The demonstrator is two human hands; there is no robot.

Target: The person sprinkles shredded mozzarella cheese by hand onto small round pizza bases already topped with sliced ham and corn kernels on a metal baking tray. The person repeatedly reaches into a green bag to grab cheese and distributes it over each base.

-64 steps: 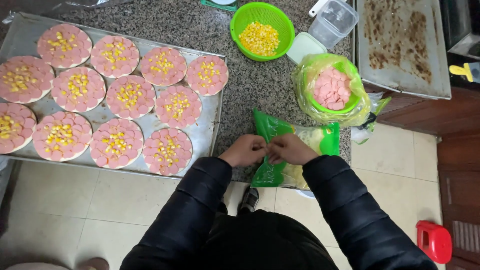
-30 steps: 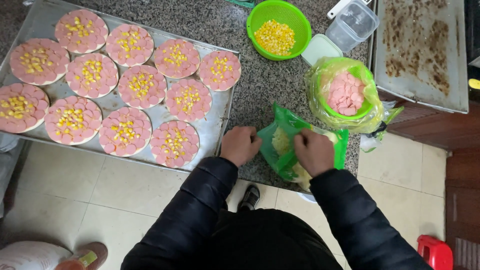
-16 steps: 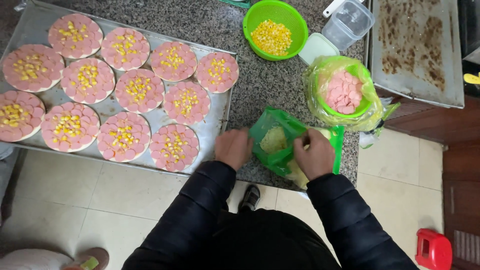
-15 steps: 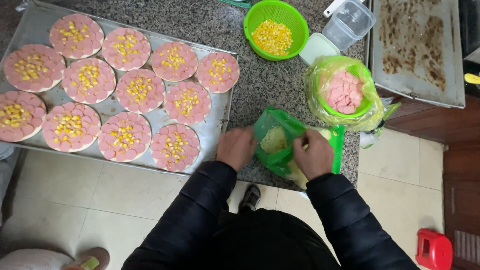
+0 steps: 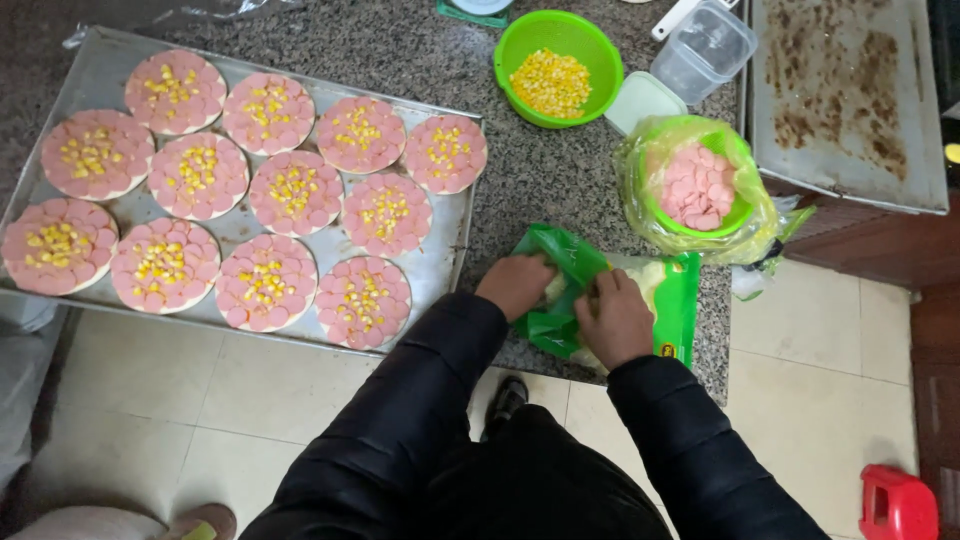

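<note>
A green plastic bag (image 5: 668, 300) with pale shredded filling lies on the granite counter's front edge. My left hand (image 5: 516, 283) grips the bag's left flap. My right hand (image 5: 614, 318) pinches the bag's opening from the right. Both hands touch the bag. Left of them a metal tray (image 5: 452, 262) carries several round bases topped with pink sausage slices and corn kernels (image 5: 363, 300).
A green bowl of corn (image 5: 558, 68) stands at the back. A second green bowl of pink sausage slices (image 5: 697, 188) sits in a plastic bag on the right. A clear container (image 5: 705, 50), a stained baking tray (image 5: 845, 100) and a red object (image 5: 895, 505) on the floor.
My hands first held the bag's top together, then pulled it open. Now both hands are at the bag's mouth and the left hand has moved closer to the right.
</note>
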